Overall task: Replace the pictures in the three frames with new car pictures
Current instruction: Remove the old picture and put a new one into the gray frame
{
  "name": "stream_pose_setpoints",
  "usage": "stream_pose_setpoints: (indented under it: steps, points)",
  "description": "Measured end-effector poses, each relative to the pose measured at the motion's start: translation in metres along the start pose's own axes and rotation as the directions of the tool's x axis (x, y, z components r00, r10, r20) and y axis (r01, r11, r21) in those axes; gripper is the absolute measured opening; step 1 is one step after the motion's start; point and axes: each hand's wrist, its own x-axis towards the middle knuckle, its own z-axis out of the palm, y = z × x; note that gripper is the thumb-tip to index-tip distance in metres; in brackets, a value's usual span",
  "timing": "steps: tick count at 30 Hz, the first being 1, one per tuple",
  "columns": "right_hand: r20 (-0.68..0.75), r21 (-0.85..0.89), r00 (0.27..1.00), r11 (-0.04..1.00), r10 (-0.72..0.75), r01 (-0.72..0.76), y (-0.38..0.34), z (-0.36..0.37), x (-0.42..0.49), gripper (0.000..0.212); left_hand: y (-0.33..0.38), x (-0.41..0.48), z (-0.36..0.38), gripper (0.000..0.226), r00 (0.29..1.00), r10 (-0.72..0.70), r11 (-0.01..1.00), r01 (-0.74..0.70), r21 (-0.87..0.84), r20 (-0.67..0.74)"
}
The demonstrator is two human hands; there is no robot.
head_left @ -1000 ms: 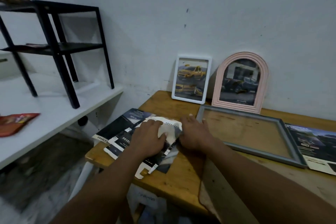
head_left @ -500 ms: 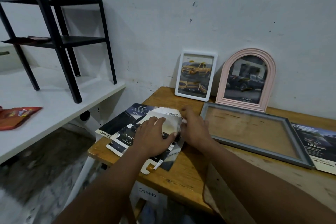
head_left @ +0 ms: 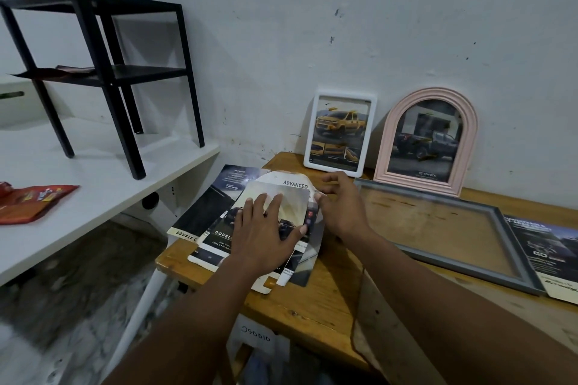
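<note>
A loose pile of car pictures [head_left: 219, 197] lies at the left end of the wooden table [head_left: 312, 303]. My left hand [head_left: 262, 231] presses flat on the top picture [head_left: 281, 198], fingers spread. My right hand [head_left: 342, 205] hovers at the pile's right edge with curled fingers, its thumb tip touching a paper edge. Against the wall lean a white frame [head_left: 342, 96] holding a yellow truck picture and a pink arched frame [head_left: 385, 150] holding a dark truck picture. A grey frame [head_left: 469, 268] lies flat, and bare wood shows through it. Another car picture [head_left: 544, 247] lies to its right.
To the left, a white shelf [head_left: 109, 181] carries a black metal rack [head_left: 125, 72] and a red packet [head_left: 34, 200]. A gap with floor below separates shelf and table. The wall stands right behind the frames.
My right hand has lifted from lying flat on the pile and now curls at its right edge. My left hand has slid slightly toward me on the top picture. The view shifted.
</note>
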Motion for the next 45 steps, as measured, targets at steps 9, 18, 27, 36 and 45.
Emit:
stream_pose_setpoints:
  steps: [9,18,27,36,45]
  points:
    - [-0.188,-0.011,0.975,0.992,-0.122,0.122,-0.006,-0.021,0.013,0.029,-0.002,0.003,-0.005,0.089,1.0,-0.015,0.998,0.015,0.053,0.003]
    - [-0.208,-0.254,0.961,0.958,-0.184,0.129,0.0,-0.098,0.039,0.035,0.041,0.026,-0.012,0.072,0.989,0.134,0.99,-0.13,-0.051,0.063]
    - [-0.185,-0.412,0.979,0.911,-0.085,0.002,0.037,-0.207,0.038,0.035,0.124,0.052,0.01,0.07,0.925,0.319,0.944,-0.29,-0.159,0.205]
    - [-0.154,-0.571,0.988,0.813,0.032,-0.116,0.097,-0.267,0.045,0.027,0.149,0.064,0.026,0.039,0.903,0.373,0.925,-0.344,-0.161,0.214]
    - [-0.055,-0.842,0.994,0.53,0.093,-0.096,0.117,-0.25,0.038,0.041,0.148,0.062,0.034,0.031,0.922,0.377,0.92,-0.36,-0.157,0.093]
